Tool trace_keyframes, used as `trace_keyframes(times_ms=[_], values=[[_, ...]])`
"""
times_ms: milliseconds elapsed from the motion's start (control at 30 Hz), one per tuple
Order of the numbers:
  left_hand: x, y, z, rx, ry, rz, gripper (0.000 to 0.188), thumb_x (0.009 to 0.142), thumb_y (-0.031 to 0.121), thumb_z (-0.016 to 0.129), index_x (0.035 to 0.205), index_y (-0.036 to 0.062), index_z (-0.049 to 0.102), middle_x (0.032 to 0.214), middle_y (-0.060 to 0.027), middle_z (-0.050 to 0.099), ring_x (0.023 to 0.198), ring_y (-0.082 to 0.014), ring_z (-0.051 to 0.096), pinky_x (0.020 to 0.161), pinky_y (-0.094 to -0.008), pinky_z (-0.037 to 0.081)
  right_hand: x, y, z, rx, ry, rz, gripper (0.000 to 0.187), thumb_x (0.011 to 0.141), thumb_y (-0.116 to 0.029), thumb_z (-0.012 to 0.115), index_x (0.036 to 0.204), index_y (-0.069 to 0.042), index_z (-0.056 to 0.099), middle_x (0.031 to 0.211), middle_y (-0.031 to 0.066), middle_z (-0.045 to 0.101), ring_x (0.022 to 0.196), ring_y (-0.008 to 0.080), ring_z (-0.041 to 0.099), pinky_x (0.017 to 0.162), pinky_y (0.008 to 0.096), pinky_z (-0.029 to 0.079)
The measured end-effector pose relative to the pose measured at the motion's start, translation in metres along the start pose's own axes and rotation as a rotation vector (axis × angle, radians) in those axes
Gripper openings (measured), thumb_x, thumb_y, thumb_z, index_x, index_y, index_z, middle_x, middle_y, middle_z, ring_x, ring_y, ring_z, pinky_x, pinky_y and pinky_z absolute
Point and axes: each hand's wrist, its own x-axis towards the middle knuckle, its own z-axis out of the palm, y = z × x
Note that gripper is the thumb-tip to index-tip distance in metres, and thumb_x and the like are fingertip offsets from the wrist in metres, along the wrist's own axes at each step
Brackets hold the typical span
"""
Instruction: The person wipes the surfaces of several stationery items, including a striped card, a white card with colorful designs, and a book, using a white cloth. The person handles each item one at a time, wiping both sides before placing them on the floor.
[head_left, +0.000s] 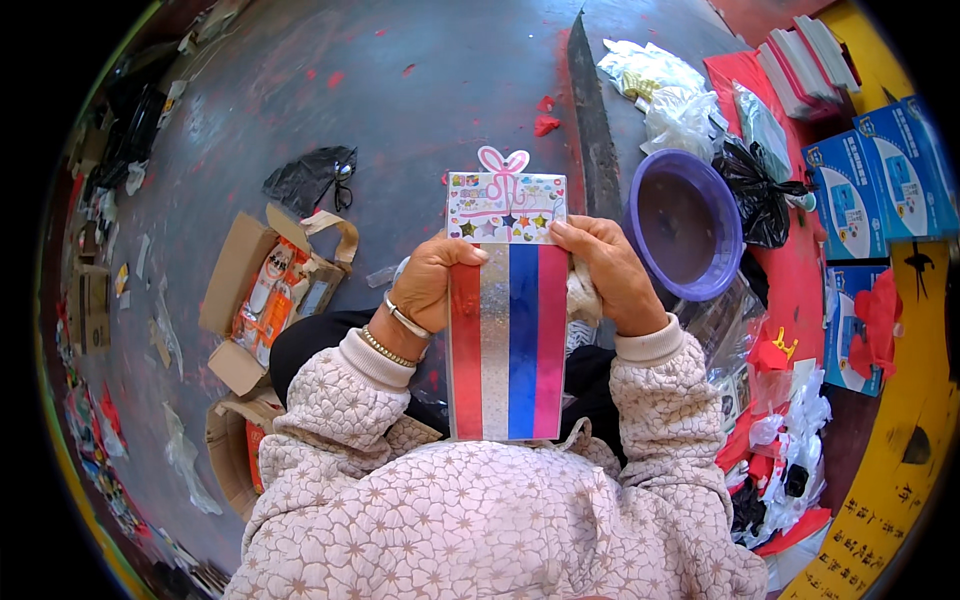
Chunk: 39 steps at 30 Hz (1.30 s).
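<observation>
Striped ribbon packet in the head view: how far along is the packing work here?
Done: hard to judge; no finished pile is plainly visible. In hand: the flat packet of red, silver, blue and pink ribbon strips with a printed header card, pinched at its upper edges by the left hand and right hand. Left: loose red pieces and the purple plastic bowl lie alongside.

Upright striped foil packet (pixel 507 340), red, silver, blue, pink

A glossy plastic packet (pixel 507 335) of shiny foil-like strips in red, silver, blue and pink carries a printed paper header card (pixel 506 205). The sleeves (pixel 345 400) are soft quilted cloth with a matt star pattern. Nearby lie a smooth purple plastic bowl (pixel 686 224), matt brown cardboard boxes (pixel 240 290), a crinkled black plastic bag (pixel 308 178), all on rough, paint-stained grey concrete floor (pixel 400 90).
</observation>
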Motion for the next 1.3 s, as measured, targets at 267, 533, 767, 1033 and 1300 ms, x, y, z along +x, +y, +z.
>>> trace_keyframes(times_ms=[267, 533, 767, 1033, 1300], values=[[0.001, -0.001, 0.005, 0.022, 0.026, -0.028, 0.043, 0.074, -0.005, 0.044, 0.117, -0.0095, 0.04, 0.106, -0.0235, 0.056, 0.09, -0.0302, 0.062, 0.078, -0.0401, 0.053, -0.001, -0.002, 0.004, 0.098, 0.047, 0.025, 0.024, 0.088, -0.019, 0.049, 0.085, 0.003, 0.061, 0.072, 0.0056, 0.062, 0.051, 0.0077, 0.055, 0.043, 0.0203, 0.045], [-0.001, 0.001, 0.002, -0.011, -0.027, -0.062, 0.042, 0.075, -0.004, 0.044, 0.116, -0.0086, 0.041, 0.104, -0.0218, 0.057, 0.089, -0.0289, 0.062, 0.079, -0.0391, 0.052, -0.002, -0.005, 0.005, 0.063, 0.022, 0.032, 0.024, 0.088, -0.019, 0.05, 0.088, 0.003, 0.06, 0.075, 0.0055, 0.063, 0.054, 0.0076, 0.056, 0.046, 0.0201, 0.045], [-0.001, -0.002, 0.003, -0.013, 0.006, -0.056, 0.04, 0.077, 0.0, 0.045, 0.115, -0.0096, 0.042, 0.101, -0.0228, 0.058, 0.087, -0.0299, 0.063, 0.077, -0.04, 0.053, 0.0, 0.002, 0.0, 0.082, 0.01, 0.031, 0.024, 0.087, -0.02, 0.052, 0.087, 0.003, 0.06, 0.075, 0.0064, 0.063, 0.056, 0.0076, 0.057, 0.049, 0.0202, 0.047], [0.001, -0.004, 0.013, -0.029, -0.198, -0.012, 0.055, 0.088, 0.028, 0.052, 0.131, 0.004, 0.028, 0.128, -0.0115, 0.043, 0.115, -0.0209, 0.046, 0.095, -0.0368, 0.04, -0.001, -0.02, -0.01, 0.267, 0.079, -0.082, 0.022, 0.088, -0.013, 0.048, 0.097, 0.006, 0.057, 0.087, 0.0118, 0.063, 0.071, 0.0144, 0.063, 0.063, 0.0246, 0.052], [-0.009, -0.01, 0.022, 0.449, -0.072, 0.0, 0.063, 0.08, -0.001, 0.056, 0.134, 0.0056, 0.024, 0.125, -0.0115, 0.046, 0.112, -0.0205, 0.049, 0.092, -0.0366, 0.042, 0.001, -0.018, -0.019, 0.2, 0.108, -0.073, 0.022, 0.088, -0.014, 0.049, 0.095, 0.005, 0.058, 0.083, 0.0108, 0.064, 0.066, 0.0135, 0.062, 0.06, 0.0242, 0.052]])
